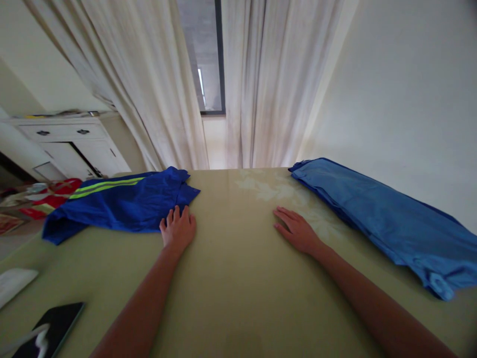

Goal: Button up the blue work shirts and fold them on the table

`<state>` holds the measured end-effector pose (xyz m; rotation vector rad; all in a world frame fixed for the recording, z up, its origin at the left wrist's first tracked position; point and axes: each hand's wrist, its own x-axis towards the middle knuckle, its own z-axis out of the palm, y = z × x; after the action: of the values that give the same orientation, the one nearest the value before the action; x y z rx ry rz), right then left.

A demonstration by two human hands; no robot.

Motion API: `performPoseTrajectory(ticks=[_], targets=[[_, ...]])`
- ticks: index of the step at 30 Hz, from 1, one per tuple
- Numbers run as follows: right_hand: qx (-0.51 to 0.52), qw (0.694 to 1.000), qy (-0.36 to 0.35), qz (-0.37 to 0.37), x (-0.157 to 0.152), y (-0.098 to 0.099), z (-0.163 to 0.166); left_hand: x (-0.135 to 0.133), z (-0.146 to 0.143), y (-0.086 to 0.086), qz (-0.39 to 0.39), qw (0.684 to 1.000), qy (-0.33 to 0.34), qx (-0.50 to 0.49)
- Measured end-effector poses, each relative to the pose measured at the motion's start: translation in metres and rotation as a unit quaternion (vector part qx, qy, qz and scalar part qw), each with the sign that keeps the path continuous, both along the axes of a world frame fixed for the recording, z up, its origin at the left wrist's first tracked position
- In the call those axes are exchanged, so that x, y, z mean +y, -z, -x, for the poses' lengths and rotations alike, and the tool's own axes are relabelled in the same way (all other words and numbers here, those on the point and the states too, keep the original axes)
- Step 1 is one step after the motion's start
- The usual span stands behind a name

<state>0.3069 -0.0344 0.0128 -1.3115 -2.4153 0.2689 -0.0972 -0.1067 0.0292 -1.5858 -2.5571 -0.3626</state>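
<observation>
Resting palm-down on the pale tabletop (231, 278), left hand (179, 229) has fingers spread, tips at the near edge of a deep-blue garment (126, 206), yellow-green stripe along it, lying at left. Right hand (296, 229) flat on the surface, grasping nothing; fingers close together, thumb slightly apart. Folded lighter-blue garment (372, 209) along the right side, clear of that hand. Lower left: dark flat device (64, 317), white cord (42, 342) over it. Beyond: pale curtains (290, 89).
</observation>
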Motion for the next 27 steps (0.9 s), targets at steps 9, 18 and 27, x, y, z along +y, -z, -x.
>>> performPoseTrajectory(ticks=[9,18,27], targets=[[-0.045,0.998,-0.010,-0.036,0.0015,0.0024,-0.0025,0.0007,-0.0025,-0.0003,0.018,0.999,-0.020,0.024],[-0.042,0.998,-0.014,-0.043,0.0013,0.0020,-0.0018,0.0006,-0.0008,0.0008,0.017,0.999,-0.017,0.021],[-0.033,0.998,-0.013,-0.054,0.0015,0.0039,-0.0025,0.0006,-0.0016,0.0002,0.013,1.000,-0.017,0.023]])
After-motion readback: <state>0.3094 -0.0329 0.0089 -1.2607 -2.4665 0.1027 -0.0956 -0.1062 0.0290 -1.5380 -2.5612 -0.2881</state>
